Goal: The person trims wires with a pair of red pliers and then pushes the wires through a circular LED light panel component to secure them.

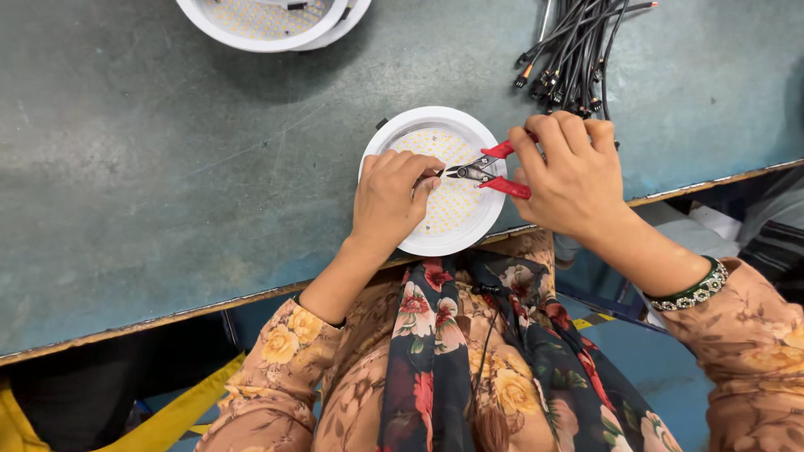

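A round white lamp housing [463,237] with a board of small yellow dots lies at the near edge of the green table [167,167]. My left hand [389,197] rests on the lamp's left side, fingertips pinched at something small next to the cutter's tip; I cannot tell what. My right hand [569,172] grips red-handled cutters [490,170], whose metal jaws point left over the lamp toward my left fingertips.
A bundle of black cables [569,59] with small connectors lies at the back right. Other round white lamp housings [268,21] sit stacked at the top edge. The table's front edge runs diagonally just below the lamp, over my lap.
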